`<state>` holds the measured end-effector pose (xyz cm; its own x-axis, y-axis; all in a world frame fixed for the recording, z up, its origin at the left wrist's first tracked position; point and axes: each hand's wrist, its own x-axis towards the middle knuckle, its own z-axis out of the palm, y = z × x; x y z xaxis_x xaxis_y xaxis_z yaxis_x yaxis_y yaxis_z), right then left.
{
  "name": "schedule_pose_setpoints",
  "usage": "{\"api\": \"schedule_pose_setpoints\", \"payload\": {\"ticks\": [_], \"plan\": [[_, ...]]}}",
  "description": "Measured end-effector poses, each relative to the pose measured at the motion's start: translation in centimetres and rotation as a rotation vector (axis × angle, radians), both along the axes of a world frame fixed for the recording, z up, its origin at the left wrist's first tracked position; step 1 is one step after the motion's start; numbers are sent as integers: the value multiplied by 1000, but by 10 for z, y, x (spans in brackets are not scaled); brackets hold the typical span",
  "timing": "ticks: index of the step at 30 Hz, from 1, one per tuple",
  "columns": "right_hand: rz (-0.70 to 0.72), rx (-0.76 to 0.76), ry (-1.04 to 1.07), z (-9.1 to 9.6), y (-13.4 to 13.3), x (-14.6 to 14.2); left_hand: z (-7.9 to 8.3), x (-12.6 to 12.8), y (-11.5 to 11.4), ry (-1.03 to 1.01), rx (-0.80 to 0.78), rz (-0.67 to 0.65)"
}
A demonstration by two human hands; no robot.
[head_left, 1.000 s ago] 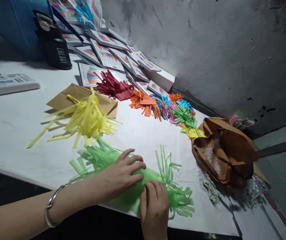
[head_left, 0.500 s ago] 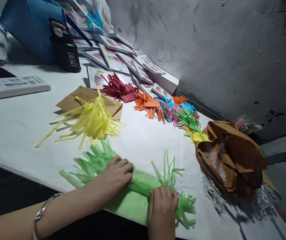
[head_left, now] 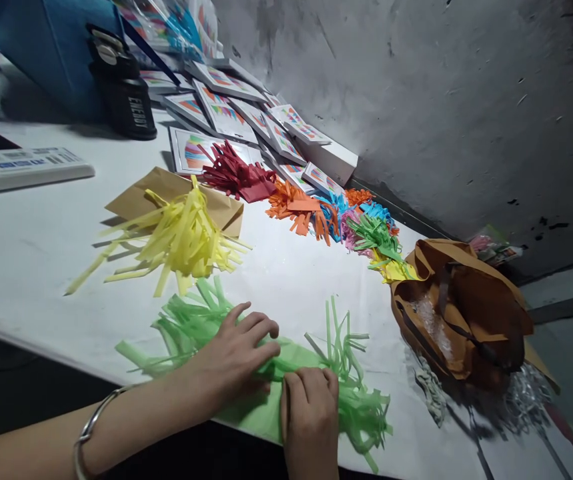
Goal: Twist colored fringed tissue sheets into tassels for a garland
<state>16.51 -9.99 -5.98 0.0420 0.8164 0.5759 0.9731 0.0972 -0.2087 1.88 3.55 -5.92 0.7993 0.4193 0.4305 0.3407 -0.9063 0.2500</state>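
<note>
A green tissue paper piece [head_left: 291,363] with fringed ends lies partly rolled at the near edge of the white table [head_left: 31,253]. My left hand [head_left: 236,357] presses on the roll's left part, fingers spread over it. My right hand [head_left: 309,417] has its fingers curled onto the roll's right part, next to the right fringe [head_left: 353,387]. The left fringe [head_left: 186,323] fans out beyond my left hand. A silver bangle [head_left: 91,427] sits on my left wrist.
A yellow fringed paper bundle [head_left: 181,240] lies on a brown envelope [head_left: 166,190] behind. Red [head_left: 236,177], orange [head_left: 299,210] and mixed-colour fringed pieces run toward a brown bag [head_left: 461,313]. White boxes [head_left: 226,113], a black bottle [head_left: 123,93] and a blue bag [head_left: 51,47] stand at the back.
Both hands shifted along the green roll: apart half a second ago, now the right hand has come back left and the left hand's fingers have spread again.
</note>
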Motion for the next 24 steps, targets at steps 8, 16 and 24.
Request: {"api": "schedule_pose_setpoints", "payload": {"ticks": [8,16,24], "plan": [[51,-47,10,3,3,-7,9,-4,-1,-93,-1,-208],[-59,-62,-11,-11,-23,18,-2,-11,-3,-84,-132,-110],[-386,-139,-242,-12,-6,19,9,4,-12,181,-67,144]]}}
